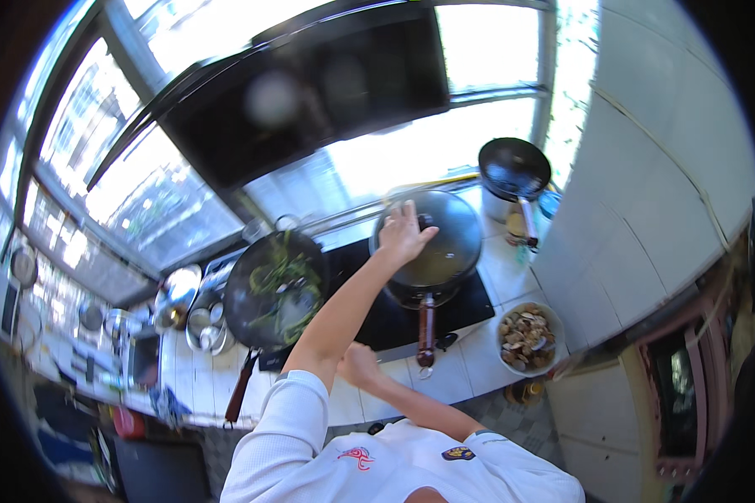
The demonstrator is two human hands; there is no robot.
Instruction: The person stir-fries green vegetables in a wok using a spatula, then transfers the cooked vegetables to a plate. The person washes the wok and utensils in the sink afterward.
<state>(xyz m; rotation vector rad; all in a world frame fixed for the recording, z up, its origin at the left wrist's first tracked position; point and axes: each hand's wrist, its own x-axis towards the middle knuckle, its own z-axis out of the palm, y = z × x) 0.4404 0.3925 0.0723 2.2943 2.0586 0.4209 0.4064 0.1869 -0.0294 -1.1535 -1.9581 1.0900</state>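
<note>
My left hand [406, 234] reaches over the glass lid [456, 242] of a pan, fingers and thumb spread beside the lid's dark knob [425, 221]. The covered pan's brown handle [426, 333] points toward me. My right hand [357, 364] is low at the front edge of the black cooktop [377, 327], its fingers curled and partly hidden behind my left arm; whether it holds anything cannot be told. Left of my forearm, a dark wok [242, 302] with leafy greens [283, 276] sits with its handle [242, 386] toward me.
A white bowl of clams [528, 339] stands on the tiled counter at right. Behind it, a small black pan [514, 166] rests on a pot. Metal bowls [209, 324] are left of the wok. A dark range hood [308, 94] hangs above; a white wall [654, 188] bounds the right.
</note>
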